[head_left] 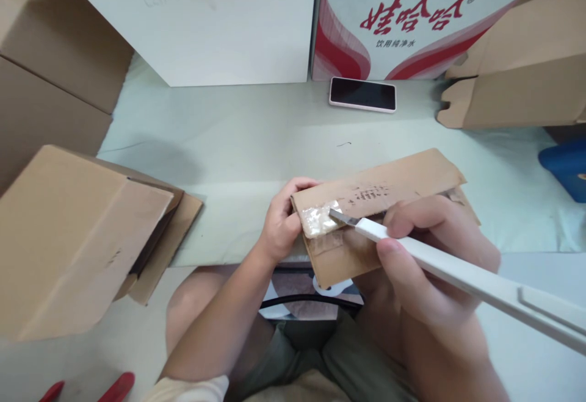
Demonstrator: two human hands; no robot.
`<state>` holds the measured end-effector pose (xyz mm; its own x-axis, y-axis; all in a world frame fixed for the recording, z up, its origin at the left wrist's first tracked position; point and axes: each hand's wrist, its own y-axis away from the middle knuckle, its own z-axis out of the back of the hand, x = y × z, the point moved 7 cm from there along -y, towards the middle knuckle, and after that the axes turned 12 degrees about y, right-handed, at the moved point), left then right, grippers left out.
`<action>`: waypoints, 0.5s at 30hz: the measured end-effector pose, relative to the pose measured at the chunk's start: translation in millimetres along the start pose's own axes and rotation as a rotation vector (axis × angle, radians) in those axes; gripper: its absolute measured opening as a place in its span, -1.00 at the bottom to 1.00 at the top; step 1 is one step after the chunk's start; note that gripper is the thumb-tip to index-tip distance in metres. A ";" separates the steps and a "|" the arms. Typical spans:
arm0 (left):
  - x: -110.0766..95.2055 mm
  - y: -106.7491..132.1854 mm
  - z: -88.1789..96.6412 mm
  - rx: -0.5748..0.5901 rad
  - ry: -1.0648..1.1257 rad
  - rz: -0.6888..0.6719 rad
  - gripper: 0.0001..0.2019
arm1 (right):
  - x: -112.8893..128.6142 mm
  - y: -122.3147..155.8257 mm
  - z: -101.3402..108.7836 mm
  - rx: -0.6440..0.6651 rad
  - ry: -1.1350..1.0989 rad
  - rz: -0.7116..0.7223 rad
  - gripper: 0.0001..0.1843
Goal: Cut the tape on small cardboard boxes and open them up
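Note:
My left hand (282, 222) grips the left end of a small cardboard box (370, 191), thumb on the near side and fingers behind the far edge. Clear shiny tape (318, 219) covers that end of the box, and dark printed marks run along its upper face. Between the thumb and fingers of my right hand (434, 262) is a white utility knife (421, 252). Its short metal blade points left, with the tip at the tape's right edge. Part of the box is hidden behind my right hand.
A phone (362, 94) lies near the white and red carton (407, 24) at the back, beside a plain white box (220, 24). Open cardboard boxes stand at left (68, 231) and right (526, 60). A blue object (567, 167) sits far right; red handles (116, 387) show bottom left.

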<state>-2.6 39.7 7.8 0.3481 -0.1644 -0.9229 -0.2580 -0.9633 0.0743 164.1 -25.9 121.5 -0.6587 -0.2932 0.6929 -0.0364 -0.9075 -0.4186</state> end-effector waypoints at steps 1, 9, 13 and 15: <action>-0.2 0.0 -0.2 -0.001 -0.002 0.001 -0.65 | -0.3 0.1 -0.1 0.002 -0.005 -0.003 -0.83; 0.9 0.7 0.2 0.008 0.008 -0.006 -0.64 | -0.9 1.4 0.2 0.003 -0.014 -0.008 -0.84; 0.9 0.7 0.2 0.012 0.007 -0.005 -0.64 | -1.6 2.2 0.1 -0.003 -0.021 -0.011 -0.83; 0.9 0.7 0.0 0.011 0.005 0.002 -0.63 | -5.0 3.0 0.1 -0.002 -0.024 -0.064 -0.82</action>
<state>-2.4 38.9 7.0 0.3520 -0.1674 -0.9209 -0.2684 -0.9606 0.0720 167.4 -27.2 116.8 -0.6369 -0.2418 0.7320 -0.0796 -0.9238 -0.3744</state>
